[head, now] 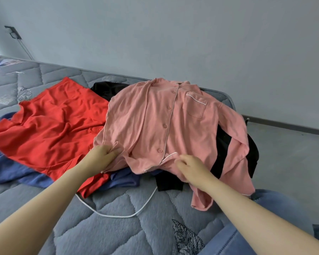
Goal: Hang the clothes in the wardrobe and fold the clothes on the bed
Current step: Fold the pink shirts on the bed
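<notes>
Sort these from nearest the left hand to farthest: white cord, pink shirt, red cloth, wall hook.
1. pink shirt, pinched in the left hand.
2. red cloth, just left of it.
3. white cord, below, on the mattress.
4. wall hook, far upper left.

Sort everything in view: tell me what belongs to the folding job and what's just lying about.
Job in hand: pink shirt, its hem in the grip of the left hand and right hand; red garment; blue garment; black garment; mattress under them.

Lying about: white cord on the mattress; dark bracket on the wall.
</notes>
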Demonstrator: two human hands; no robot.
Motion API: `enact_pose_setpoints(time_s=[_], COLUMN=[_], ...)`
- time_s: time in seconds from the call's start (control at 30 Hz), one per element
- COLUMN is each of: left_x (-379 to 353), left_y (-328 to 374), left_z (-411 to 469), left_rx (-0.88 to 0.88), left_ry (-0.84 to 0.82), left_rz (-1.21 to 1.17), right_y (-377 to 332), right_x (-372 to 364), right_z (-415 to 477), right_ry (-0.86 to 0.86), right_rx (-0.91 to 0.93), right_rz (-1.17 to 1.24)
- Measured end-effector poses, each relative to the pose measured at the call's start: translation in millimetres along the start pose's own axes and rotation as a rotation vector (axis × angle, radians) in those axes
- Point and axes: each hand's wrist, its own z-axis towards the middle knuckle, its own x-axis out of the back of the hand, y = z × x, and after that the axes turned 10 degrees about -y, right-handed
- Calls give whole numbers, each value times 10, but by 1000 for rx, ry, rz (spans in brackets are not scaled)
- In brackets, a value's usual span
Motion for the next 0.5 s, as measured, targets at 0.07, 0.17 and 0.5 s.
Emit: enact_pose_setpoints(time_s=[0.07, 0.17, 0.5], left_x=[12, 0, -263], left_y=[19, 62, -54], left_z=[44, 39, -475], left_rx=[66, 47, -786], left_ry=[113, 262, 132], left_rz=[-38, 101, 551], right_y=[64, 192, 33], right_x=[73, 101, -214], right_z=[-8, -56, -310], right_ry=[63, 38, 150], right_rx=[-116, -184, 359], right_rz=[183, 95, -643])
